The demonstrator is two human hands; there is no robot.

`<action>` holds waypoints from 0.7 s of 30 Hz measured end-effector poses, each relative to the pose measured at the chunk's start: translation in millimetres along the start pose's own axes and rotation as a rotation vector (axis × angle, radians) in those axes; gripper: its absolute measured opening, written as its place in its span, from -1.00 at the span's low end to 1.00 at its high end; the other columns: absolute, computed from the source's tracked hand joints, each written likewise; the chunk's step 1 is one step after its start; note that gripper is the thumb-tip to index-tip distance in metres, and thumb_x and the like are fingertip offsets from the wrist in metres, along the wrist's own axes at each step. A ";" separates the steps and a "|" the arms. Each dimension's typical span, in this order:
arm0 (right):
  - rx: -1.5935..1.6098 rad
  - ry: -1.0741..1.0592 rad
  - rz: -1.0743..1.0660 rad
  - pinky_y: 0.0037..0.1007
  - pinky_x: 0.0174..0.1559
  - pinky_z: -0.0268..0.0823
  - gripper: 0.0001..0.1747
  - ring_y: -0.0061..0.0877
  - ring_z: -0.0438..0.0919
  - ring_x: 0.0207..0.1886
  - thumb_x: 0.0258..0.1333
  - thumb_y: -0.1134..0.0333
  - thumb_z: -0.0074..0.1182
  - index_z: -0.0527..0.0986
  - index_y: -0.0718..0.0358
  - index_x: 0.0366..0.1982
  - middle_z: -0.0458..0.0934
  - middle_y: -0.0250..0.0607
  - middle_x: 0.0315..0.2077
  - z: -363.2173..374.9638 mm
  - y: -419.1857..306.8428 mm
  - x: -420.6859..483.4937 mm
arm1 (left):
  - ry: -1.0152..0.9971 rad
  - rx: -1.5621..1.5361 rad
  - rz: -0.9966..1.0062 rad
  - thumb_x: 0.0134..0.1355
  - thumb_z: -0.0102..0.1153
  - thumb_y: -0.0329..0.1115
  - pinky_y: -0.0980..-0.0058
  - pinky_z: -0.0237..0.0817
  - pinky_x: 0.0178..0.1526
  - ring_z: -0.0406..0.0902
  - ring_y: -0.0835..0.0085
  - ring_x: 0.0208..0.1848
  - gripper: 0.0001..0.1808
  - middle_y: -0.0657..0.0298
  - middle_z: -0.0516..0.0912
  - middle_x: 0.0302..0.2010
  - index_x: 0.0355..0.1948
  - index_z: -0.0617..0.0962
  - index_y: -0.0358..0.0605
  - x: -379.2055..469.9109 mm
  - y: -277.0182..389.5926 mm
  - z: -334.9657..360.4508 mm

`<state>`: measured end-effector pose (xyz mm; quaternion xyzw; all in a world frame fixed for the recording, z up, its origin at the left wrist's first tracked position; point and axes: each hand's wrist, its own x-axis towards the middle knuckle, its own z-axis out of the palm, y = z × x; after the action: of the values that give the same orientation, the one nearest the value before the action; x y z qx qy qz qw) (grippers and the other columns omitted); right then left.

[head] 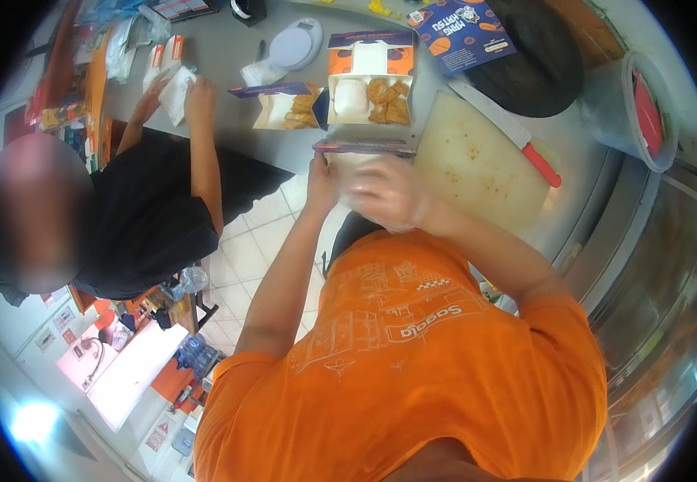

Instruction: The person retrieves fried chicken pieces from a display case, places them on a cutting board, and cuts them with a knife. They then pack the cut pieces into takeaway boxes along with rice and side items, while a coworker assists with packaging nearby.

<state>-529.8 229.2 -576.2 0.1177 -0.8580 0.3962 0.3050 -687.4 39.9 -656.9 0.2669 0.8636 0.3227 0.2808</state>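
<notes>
My left hand (323, 184) grips the left side of a printed cardboard food box (363, 146) at the counter's near edge. Across the front of that box is my right hand (387, 193) in a clear plastic glove, slightly blurred, its fingers curled; what lies under them is hidden. Just beyond stands an open box (371, 54) with wrapped rice (350, 99) and fried chicken pieces (389, 101). To its left, a second box (273, 112) holds more fried pieces (302, 111).
A cutting board (481, 159) and a red-handled knife (520, 135) lie at right, near a plastic bucket (613, 114). A flat printed carton (460, 36) rests on a black round lid. Left of a kitchen scale (296, 43), a co-worker's hands (201, 99) hold a white packet (177, 96).
</notes>
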 end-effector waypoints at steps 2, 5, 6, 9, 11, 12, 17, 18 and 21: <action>-0.061 -0.238 -0.038 -0.12 0.25 0.46 -0.52 -0.24 0.52 0.33 0.13 0.35 0.31 0.63 0.02 0.14 0.59 -0.30 0.17 18.1 23.3 22.2 | -0.129 0.038 0.172 0.44 -0.01 -0.43 0.11 0.27 0.48 0.48 -0.10 0.44 -0.34 -0.26 0.49 0.44 0.57 0.31 -0.18 3.5 -12.6 -4.2; -0.217 -0.550 0.086 -0.07 0.37 0.39 -0.47 -0.21 0.45 0.42 0.29 0.22 0.23 0.54 -0.01 0.29 0.52 -0.28 0.29 41.3 49.4 16.6 | -0.106 -0.287 -0.107 0.53 0.03 -0.28 0.24 0.22 0.51 0.45 0.10 0.48 -0.34 -0.10 0.51 0.46 0.60 0.29 -0.19 12.1 -28.7 -3.7; -0.294 -0.593 0.090 -0.07 0.41 0.36 -0.46 -0.20 0.44 0.43 0.34 0.19 0.20 0.51 -0.03 0.33 0.50 -0.26 0.31 44.5 53.2 4.6 | -0.101 -0.389 -0.208 0.56 0.04 -0.24 0.29 0.20 0.52 0.45 0.16 0.49 -0.33 -0.05 0.51 0.47 0.61 0.28 -0.20 14.2 -32.5 -3.8; -0.254 -0.567 0.128 -0.04 0.48 0.28 -0.47 -0.17 0.44 0.43 0.44 0.11 0.11 0.49 -0.07 0.39 0.51 -0.25 0.33 60.2 50.5 -29.4 | -0.103 -0.084 -0.119 0.49 0.05 -0.28 0.17 0.22 0.54 0.41 -0.06 0.51 -0.30 -0.23 0.42 0.50 0.56 0.27 -0.41 17.1 -35.8 -1.6; -0.271 -0.446 0.167 -0.02 0.52 0.22 -0.50 -0.16 0.46 0.43 0.47 0.09 0.06 0.55 -0.06 0.36 0.56 -0.22 0.31 65.1 43.5 -46.2 | -0.130 -0.075 -0.011 0.52 0.09 -0.18 0.15 0.27 0.51 0.41 -0.02 0.51 -0.29 -0.21 0.39 0.52 0.55 0.28 -0.37 20.5 -34.2 -4.3; -0.186 -0.307 -0.056 0.00 0.53 0.22 -0.54 -0.16 0.46 0.45 0.44 0.12 0.10 0.61 0.00 0.29 0.59 -0.22 0.31 63.4 43.5 -48.4 | -0.190 -0.201 0.036 0.49 0.15 -0.22 0.14 0.32 0.47 0.43 0.03 0.48 -0.30 -0.17 0.41 0.50 0.53 0.29 -0.35 20.3 -31.4 -4.6; -0.729 0.032 -0.069 -0.02 0.23 0.45 -0.66 -0.19 0.67 0.15 0.35 0.35 0.09 0.64 0.13 0.11 0.73 -0.17 -0.11 82.2 -29.6 -46.9 | -0.160 -0.547 -0.022 0.46 0.33 -0.25 0.08 0.45 0.37 0.51 0.08 0.37 -0.15 -0.09 0.41 0.47 0.57 0.14 -0.23 11.0 -18.1 -11.6; -0.738 0.133 0.014 0.00 0.03 0.54 -0.71 -0.17 0.75 -0.04 0.33 0.36 0.10 0.64 0.15 0.04 0.73 -0.19 -0.32 93.3 -55.0 -51.2 | -0.033 -0.497 -0.049 0.49 0.30 -0.17 0.00 0.39 0.42 0.48 0.02 0.41 -0.13 -0.12 0.38 0.49 0.59 0.11 -0.23 10.4 -19.3 -9.2; -0.505 0.474 0.793 0.06 -0.33 0.44 -0.82 -0.03 0.63 -0.44 0.42 0.22 0.10 0.60 0.11 -0.09 0.58 -0.05 -0.55 141.7 -169.2 -133.5 | 0.023 -0.344 0.035 0.56 0.15 -0.10 -0.05 0.34 0.45 0.45 -0.12 0.44 -0.15 -0.30 0.30 0.54 0.65 0.02 -0.14 16.4 -34.9 -4.7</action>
<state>-410.8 6.0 -626.5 -0.3862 -0.8129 0.2777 0.3361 -711.7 25.8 -683.8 0.2262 0.7939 0.4738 0.3066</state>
